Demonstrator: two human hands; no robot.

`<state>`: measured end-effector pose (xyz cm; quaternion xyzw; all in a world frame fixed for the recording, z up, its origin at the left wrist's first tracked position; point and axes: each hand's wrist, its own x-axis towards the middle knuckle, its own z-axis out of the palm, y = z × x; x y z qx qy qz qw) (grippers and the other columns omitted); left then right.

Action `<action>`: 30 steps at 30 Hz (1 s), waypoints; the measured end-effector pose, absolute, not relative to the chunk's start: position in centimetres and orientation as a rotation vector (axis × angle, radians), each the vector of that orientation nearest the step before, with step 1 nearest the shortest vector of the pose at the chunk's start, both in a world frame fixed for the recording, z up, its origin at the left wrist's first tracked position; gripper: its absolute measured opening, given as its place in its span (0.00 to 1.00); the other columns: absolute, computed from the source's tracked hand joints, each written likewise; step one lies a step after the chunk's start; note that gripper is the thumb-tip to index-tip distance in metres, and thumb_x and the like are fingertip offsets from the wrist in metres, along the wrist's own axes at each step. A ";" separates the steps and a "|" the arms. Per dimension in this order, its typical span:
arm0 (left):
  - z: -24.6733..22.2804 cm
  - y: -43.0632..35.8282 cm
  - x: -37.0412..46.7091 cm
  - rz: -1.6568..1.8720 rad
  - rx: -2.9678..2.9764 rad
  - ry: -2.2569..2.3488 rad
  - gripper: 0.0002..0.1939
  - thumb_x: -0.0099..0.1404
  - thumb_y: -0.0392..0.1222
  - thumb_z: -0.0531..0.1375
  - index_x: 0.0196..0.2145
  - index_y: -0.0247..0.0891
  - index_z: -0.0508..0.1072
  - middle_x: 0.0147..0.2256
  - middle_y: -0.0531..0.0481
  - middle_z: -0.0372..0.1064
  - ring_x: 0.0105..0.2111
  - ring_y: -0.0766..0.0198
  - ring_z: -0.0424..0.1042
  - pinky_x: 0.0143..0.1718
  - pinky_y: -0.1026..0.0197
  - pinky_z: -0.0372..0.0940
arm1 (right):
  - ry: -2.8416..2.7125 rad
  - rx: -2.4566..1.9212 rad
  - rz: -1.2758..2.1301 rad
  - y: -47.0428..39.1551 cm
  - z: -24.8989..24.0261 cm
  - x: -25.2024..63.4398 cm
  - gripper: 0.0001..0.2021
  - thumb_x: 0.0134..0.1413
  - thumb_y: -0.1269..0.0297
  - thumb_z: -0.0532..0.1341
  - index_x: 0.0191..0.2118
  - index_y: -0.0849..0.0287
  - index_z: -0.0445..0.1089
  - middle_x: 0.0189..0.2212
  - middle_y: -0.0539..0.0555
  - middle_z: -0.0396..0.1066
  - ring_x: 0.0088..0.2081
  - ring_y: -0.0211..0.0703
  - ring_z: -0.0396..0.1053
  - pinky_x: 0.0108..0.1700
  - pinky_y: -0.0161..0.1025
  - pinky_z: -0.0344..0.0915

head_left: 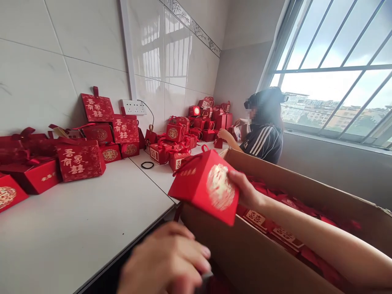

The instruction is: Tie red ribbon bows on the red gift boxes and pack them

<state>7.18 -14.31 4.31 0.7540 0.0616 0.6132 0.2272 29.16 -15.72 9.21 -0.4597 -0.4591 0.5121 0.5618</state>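
Observation:
My right hand [246,190] grips a red gift box [199,185] by its right side, fingers mostly hidden behind it. The box is tilted, with a round gold emblem on one face, gold lettering on another and a red ribbon loop on top. It is held above the near rim of a large cardboard carton [294,263]. Lower down, in front of the table edge, my left hand [168,259] is slightly blurred, its fingers loosely bent and apart, with nothing visible in them. It is below the gift box, not touching it.
Inside the carton lie many red boxes [284,234]. Finished-looking red gift boxes [81,161] stand along the wall on the white table [101,220], beside a black ring [147,165]. A co-worker [263,130] handles boxes at the far end, below a barred window.

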 end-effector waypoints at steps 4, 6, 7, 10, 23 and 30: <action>6.6 -11.7 6.6 1.731 1.861 0.627 0.10 0.65 0.41 0.52 0.27 0.40 0.69 0.25 0.52 0.70 0.27 0.64 0.71 0.31 0.61 0.69 | -1.847 -1.223 0.096 -16.3 10.1 29.3 0.34 0.38 0.52 0.67 0.52 0.57 0.56 0.48 0.60 0.61 0.50 0.54 0.62 0.50 0.51 0.62; 6.8 -10.9 7.0 1.619 1.844 0.758 0.09 0.63 0.47 0.55 0.35 0.40 0.70 0.32 0.49 0.71 0.32 0.62 0.72 0.31 0.63 0.69 | -1.990 -1.193 -0.302 -16.6 10.3 29.3 0.38 0.37 0.52 0.68 0.54 0.58 0.53 0.48 0.62 0.57 0.51 0.57 0.60 0.49 0.54 0.63; 6.7 -10.7 7.3 1.566 1.834 0.761 0.13 0.62 0.50 0.56 0.39 0.40 0.70 0.35 0.48 0.71 0.33 0.62 0.72 0.32 0.63 0.69 | -2.028 -1.183 -0.430 -16.7 10.3 29.2 0.39 0.37 0.51 0.67 0.55 0.57 0.52 0.48 0.63 0.55 0.51 0.58 0.59 0.48 0.54 0.65; 6.6 -10.8 8.1 1.498 1.796 0.681 0.22 0.60 0.58 0.55 0.43 0.40 0.68 0.36 0.47 0.70 0.31 0.62 0.71 0.31 0.62 0.69 | -2.095 -1.200 -0.614 -17.1 10.2 28.7 0.42 0.38 0.49 0.66 0.58 0.56 0.48 0.49 0.64 0.52 0.51 0.59 0.59 0.43 0.55 0.68; 6.5 -12.9 9.2 1.953 2.491 0.234 0.09 0.57 0.28 0.60 0.37 0.36 0.70 0.28 0.50 0.65 0.29 0.66 0.64 0.30 0.62 0.64 | -2.106 -1.235 -0.808 -17.5 9.4 28.4 0.40 0.43 0.44 0.63 0.59 0.55 0.49 0.50 0.66 0.52 0.48 0.60 0.62 0.40 0.55 0.69; 6.5 -13.0 9.2 1.925 2.513 0.209 0.10 0.56 0.27 0.61 0.37 0.36 0.70 0.27 0.50 0.65 0.28 0.65 0.63 0.30 0.60 0.64 | -2.087 -1.220 -0.811 -17.7 9.4 28.4 0.39 0.43 0.43 0.62 0.58 0.55 0.51 0.51 0.67 0.53 0.48 0.62 0.62 0.40 0.57 0.68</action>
